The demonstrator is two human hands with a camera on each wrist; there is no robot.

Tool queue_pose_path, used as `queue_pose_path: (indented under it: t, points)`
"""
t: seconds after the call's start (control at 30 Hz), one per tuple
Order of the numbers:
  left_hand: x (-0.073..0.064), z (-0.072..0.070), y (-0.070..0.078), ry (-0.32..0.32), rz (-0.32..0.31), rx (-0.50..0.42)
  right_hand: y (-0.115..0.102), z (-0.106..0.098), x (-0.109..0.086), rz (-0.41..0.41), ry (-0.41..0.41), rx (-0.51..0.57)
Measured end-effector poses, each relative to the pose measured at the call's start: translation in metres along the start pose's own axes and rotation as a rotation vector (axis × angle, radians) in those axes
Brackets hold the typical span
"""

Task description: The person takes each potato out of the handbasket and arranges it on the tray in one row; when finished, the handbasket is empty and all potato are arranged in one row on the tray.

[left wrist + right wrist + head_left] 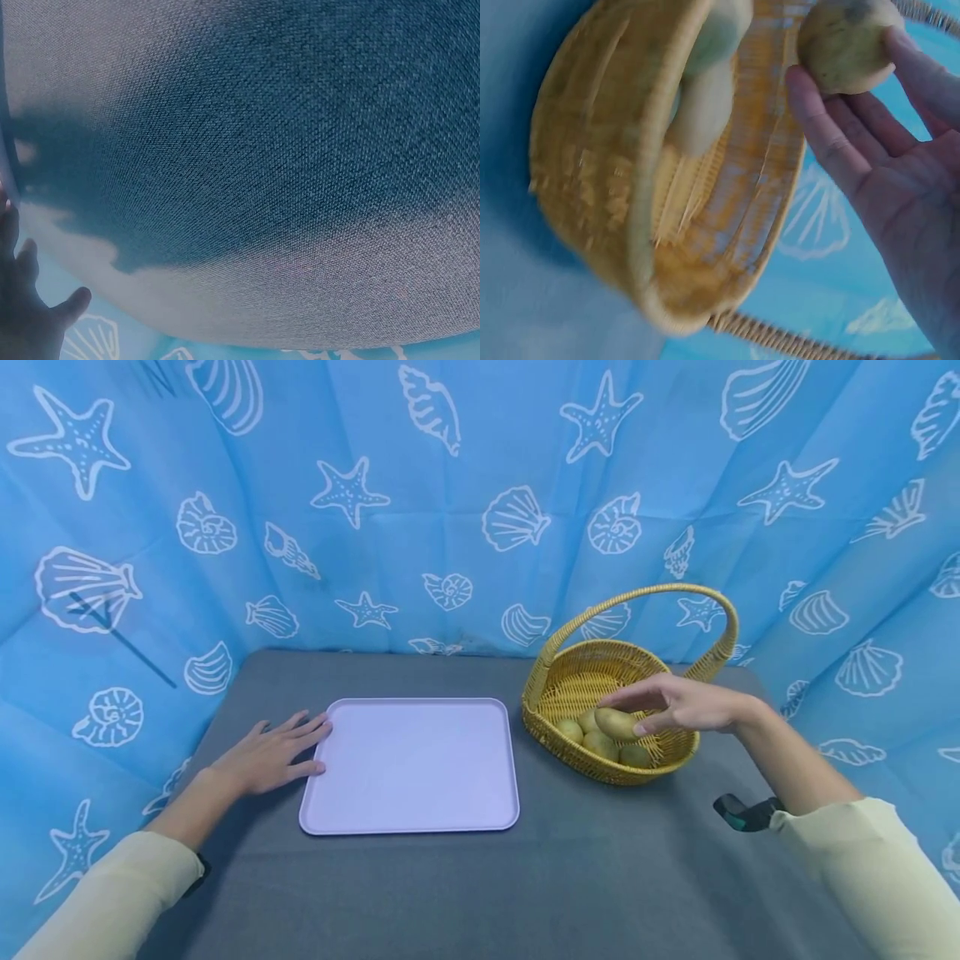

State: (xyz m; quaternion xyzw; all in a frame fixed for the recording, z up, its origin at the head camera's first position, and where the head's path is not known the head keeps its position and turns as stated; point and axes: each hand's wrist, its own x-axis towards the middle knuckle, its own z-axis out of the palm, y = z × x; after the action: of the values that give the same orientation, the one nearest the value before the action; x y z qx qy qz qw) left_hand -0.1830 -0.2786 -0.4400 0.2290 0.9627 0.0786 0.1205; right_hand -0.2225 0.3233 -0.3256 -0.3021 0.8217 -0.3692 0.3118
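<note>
Right hand [693,703] pinches potato [617,723] above basket [577,677] rim.

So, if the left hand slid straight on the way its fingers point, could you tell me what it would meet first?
The left hand lies flat on the table, fingers pointing right at the lilac tray. Its fingertips seem to touch the tray's left rim already, so it would push the tray first.

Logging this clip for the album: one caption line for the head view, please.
Right hand holds a potato over the wicker basket; left hand rests flat beside an empty lilac tray.
</note>
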Motion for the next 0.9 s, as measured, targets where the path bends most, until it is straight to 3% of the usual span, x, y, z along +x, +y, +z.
queue_pose_path:
  t: [0.27, 0.47, 0.77, 0.9]
  points:
    - [0.0, 0.003, -0.003, 0.01, 0.01, -0.001, -0.037, 0.03, 0.031, -0.152, -0.027, 0.0]
    - [-0.001, 0.002, -0.002, 0.018, 0.013, -0.001, -0.061, 0.06, 0.064, -0.209, -0.047, 0.079]
    - [-0.001, 0.001, -0.001, 0.021, 0.012, -0.008, -0.075, 0.114, 0.124, -0.294, -0.074, 0.034]
    - [-0.001, 0.002, -0.001, 0.022, 0.009, -0.002, -0.079, 0.144, 0.15, -0.275, -0.101, 0.069]
